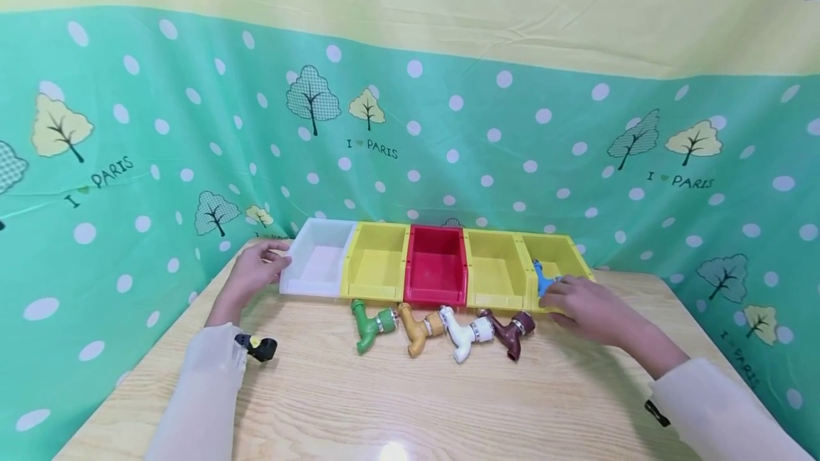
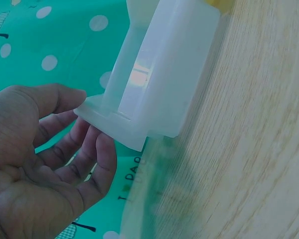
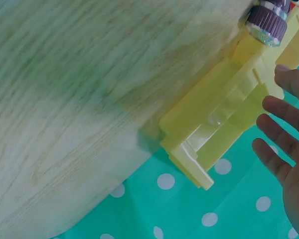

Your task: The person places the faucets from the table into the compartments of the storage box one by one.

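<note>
My left hand (image 1: 255, 272) grips the rim at the outer end of the white bin (image 1: 312, 283), the leftmost of a row. In the left wrist view, the thumb (image 2: 65, 98) lies on top of that rim and the fingers curl underneath. At the other end, my right hand (image 1: 586, 304) is over the front of the rightmost yellow bin (image 1: 560, 244). A blue tap (image 1: 542, 279) stands tilted in that bin, right at the fingertips and partly hidden by them. In the right wrist view, the fingers (image 3: 279, 134) are spread and loosely extended, and no blue tap shows.
Between the end bins are a yellow bin (image 1: 374, 262), a red bin (image 1: 437, 265) and another yellow bin (image 1: 496, 269). In front lie a green tap (image 1: 370, 326), an orange-brown tap (image 1: 419, 329), a white tap (image 1: 466, 333) and a maroon tap (image 1: 509, 331) on the wooden table (image 1: 397, 397).
</note>
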Motion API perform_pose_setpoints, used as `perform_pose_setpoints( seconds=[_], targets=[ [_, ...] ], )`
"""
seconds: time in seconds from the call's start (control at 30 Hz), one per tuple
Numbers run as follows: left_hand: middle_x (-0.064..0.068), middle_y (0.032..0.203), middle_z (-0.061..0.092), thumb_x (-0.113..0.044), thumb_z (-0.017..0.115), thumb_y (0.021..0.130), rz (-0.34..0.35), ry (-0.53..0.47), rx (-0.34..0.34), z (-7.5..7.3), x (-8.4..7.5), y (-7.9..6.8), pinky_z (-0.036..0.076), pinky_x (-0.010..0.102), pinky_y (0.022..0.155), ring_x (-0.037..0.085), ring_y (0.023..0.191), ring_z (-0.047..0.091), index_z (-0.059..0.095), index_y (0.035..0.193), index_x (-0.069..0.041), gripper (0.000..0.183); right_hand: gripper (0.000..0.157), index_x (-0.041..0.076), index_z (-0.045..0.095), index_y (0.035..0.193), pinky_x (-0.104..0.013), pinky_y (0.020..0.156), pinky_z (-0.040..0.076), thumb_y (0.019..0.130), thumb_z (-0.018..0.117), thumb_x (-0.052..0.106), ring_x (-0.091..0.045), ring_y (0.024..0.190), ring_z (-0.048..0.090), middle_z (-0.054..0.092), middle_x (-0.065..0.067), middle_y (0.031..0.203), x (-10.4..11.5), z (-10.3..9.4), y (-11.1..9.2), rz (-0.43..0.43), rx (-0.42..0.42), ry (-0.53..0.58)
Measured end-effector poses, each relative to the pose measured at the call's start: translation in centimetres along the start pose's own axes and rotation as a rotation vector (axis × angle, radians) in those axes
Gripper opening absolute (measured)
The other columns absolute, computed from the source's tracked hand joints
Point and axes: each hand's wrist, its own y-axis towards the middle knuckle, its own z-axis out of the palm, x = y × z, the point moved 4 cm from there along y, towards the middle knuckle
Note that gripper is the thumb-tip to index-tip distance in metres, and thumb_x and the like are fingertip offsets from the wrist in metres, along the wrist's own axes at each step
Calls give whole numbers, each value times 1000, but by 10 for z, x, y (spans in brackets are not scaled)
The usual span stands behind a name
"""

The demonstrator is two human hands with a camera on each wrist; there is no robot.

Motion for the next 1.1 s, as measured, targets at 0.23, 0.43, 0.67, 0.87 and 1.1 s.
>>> perform_pose_setpoints(
  seconds=[0.23, 0.43, 0.67, 0.87, 1.1],
  targets=[
    [23, 119, 56, -22, 60, 105, 6, 0, -5, -1, 0, -1, 61, 41, 82, 35, 101, 62, 54, 138, 2, 42, 25, 16, 76, 105, -43, 82, 57, 82, 86, 12, -21, 97, 65, 72, 3, 103, 10, 2, 2, -59, 9, 7],
    [21, 120, 56, -24, 60, 105, -7, 8, -6, -1, 0, -1, 61, 36, 80, 32, 101, 61, 54, 139, 0, 42, 36, 15, 75, 117, -45, 84, 57, 83, 86, 17, -23, 102, 63, 70, 0, 110, 21, 8, 4, -88, 26, 21],
    [22, 119, 56, -24, 61, 105, 3, 3, -4, 0, 2, 1, 61, 38, 80, 32, 98, 62, 54, 138, 1, 43, 38, 20, 74, 122, -45, 92, 56, 85, 85, 15, -24, 111, 61, 69, 2, 118, 38, 17, 11, -104, 66, 66],
    [22, 120, 56, -25, 61, 104, -9, 6, 1, -1, 2, 1, 61, 34, 79, 31, 100, 61, 54, 139, 0, 44, 40, 25, 74, 125, -44, 95, 55, 87, 83, 16, -22, 112, 60, 68, 3, 120, 45, 25, 15, -100, 121, 53],
    [22, 120, 55, -25, 61, 104, -16, 6, 1, -2, 3, 0, 61, 36, 80, 31, 100, 61, 53, 139, 0, 43, 42, 31, 73, 127, -48, 98, 53, 87, 83, 30, -23, 117, 58, 67, -1, 129, 47, 28, 18, -98, 193, 106]
  ],
)
